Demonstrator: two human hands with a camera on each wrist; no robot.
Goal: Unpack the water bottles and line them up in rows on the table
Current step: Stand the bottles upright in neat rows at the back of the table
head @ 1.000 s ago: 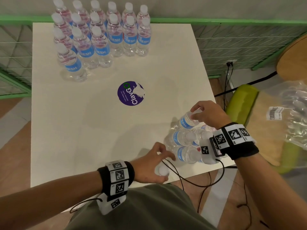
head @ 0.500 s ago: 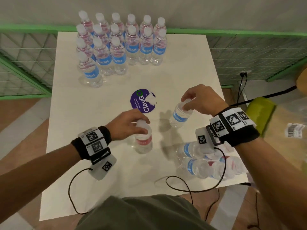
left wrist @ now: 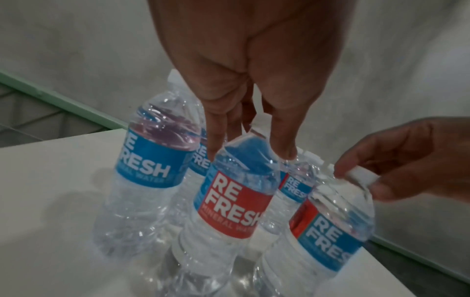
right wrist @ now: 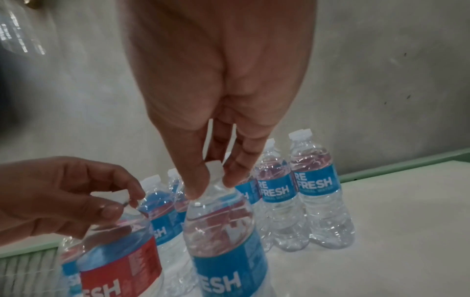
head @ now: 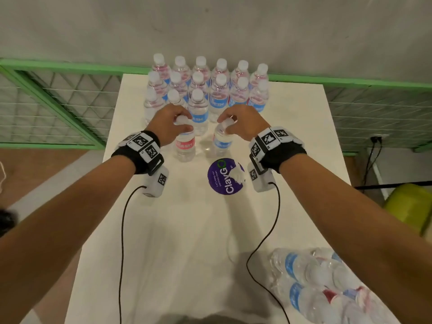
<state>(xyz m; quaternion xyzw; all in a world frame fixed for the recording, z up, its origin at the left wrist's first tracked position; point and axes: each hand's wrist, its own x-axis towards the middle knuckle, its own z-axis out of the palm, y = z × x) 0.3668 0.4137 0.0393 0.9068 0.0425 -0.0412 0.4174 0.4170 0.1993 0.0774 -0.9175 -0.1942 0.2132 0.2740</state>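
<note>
Several clear water bottles (head: 218, 94) stand in rows at the far end of the white table (head: 177, 230). My left hand (head: 171, 123) grips the cap of a bottle with its red label side showing (head: 184, 146) (left wrist: 229, 203), just in front of those rows. My right hand (head: 238, 123) pinches the cap of a blue-labelled bottle (head: 222, 143) (right wrist: 226, 237) beside it; this bottle leans a little. Both bottles reach down to the table top. More bottles (head: 313, 284) lie on their sides at the near right corner.
A round purple sticker (head: 224, 176) lies mid-table, just behind the two held bottles from my side. A green mesh railing (head: 58, 106) and a grey wall run behind the table. A yellow-green stool (head: 411, 206) stands at the right. Wrist cables (head: 122, 242) trail over the table.
Both hands have carried their bottles from the middle of the table forward to just in front of the standing rows. The view has shifted, so the lying bottles now show at the lower right.
</note>
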